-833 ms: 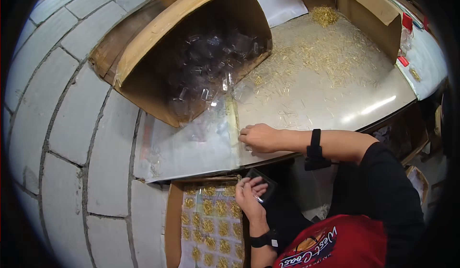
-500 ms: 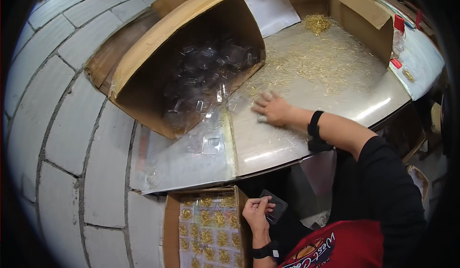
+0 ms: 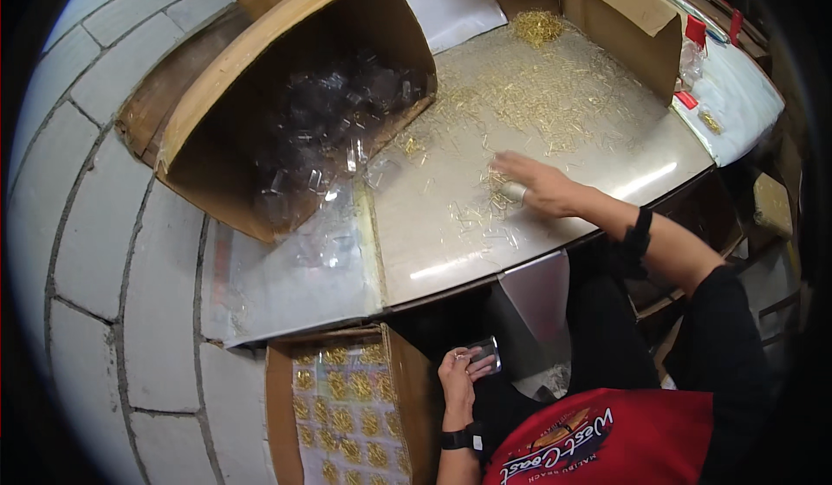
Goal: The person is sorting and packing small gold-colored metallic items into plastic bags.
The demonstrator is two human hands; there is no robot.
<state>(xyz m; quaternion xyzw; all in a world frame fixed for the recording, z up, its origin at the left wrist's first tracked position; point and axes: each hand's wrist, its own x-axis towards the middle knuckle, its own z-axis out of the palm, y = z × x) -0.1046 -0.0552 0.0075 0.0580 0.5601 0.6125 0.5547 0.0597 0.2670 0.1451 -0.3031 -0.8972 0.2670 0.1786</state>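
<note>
The right hand (image 3: 537, 188) lies flat in the middle of the frame, palm down and fingers spread, not gripping anything; it rests on the grey table (image 3: 607, 151) and touches a small heap of thin golden pins (image 3: 496, 192) at its fingertips. A dark band sits on this wrist. Many more golden pins (image 3: 555, 95) are scattered over the table toward the upper right, and they are thickest near the open cardboard box (image 3: 624, 17) at the top right of the frame. The left hand (image 3: 458, 374) is low in the frame, below the table edge, and its fingers are closed around a small clear plastic case (image 3: 484, 353); this wrist also has a dark band. Just left of this hand, at the bottom of the frame, stands an open carton (image 3: 282, 398) filled with rows of small clear packs with golden contents (image 3: 347, 416). In the upper left, a large cardboard box (image 3: 251, 60) lies on its side, and empty clear plastic cases (image 3: 338, 121) spill from it. In front of it, a transparent sheet (image 3: 295, 277) hangs over the table's left end.
</note>
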